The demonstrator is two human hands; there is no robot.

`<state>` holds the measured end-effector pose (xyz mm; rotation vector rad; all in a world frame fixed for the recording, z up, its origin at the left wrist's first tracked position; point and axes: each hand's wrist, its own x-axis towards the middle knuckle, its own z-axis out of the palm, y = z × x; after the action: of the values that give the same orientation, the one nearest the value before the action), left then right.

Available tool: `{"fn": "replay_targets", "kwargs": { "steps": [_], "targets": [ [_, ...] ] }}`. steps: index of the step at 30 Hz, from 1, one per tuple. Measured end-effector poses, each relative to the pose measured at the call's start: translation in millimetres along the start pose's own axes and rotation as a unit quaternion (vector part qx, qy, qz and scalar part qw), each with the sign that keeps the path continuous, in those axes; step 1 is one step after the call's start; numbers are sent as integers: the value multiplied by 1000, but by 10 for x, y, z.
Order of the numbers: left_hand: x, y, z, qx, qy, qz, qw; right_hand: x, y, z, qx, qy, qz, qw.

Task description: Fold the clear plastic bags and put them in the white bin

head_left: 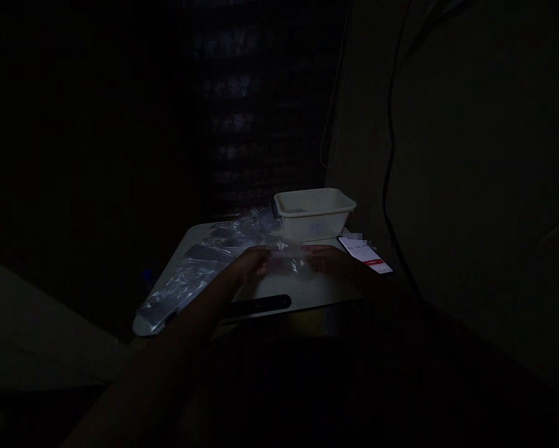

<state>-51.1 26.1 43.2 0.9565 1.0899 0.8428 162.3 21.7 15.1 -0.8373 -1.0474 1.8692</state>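
A clear plastic bag [288,254] is stretched between my two hands, above a small white table [307,295]. My left hand [255,262] pinches its left edge, and my right hand [323,258] grips the right edge. Several more clear plastic bags [186,283] lie spread over the table's left side. Behind my hands stands a white plastic tub [314,218]; its inside is too dim to make out well.
A lit phone [367,255] lies at the table's right edge, near my right forearm. The table's front has a dark handle slot [260,304]. A dark cable [391,155] hangs along the right wall. The surroundings are very dark.
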Motion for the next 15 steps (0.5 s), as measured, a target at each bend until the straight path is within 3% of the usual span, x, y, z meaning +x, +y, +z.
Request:
{"fn": "replay_targets", "kwargs": {
  "steps": [5,10,15],
  "targets": [
    [-52,30,43,6,-7,1,1000,15,25,-42,-36,3,-11,999],
    [-89,56,65,26,9,-4,1000,21,75,-152,-158,-24,-89,983],
    [-29,-5,15,95,24,25,995,52,96,-265,-195,-29,-119,973]
  ]
}}
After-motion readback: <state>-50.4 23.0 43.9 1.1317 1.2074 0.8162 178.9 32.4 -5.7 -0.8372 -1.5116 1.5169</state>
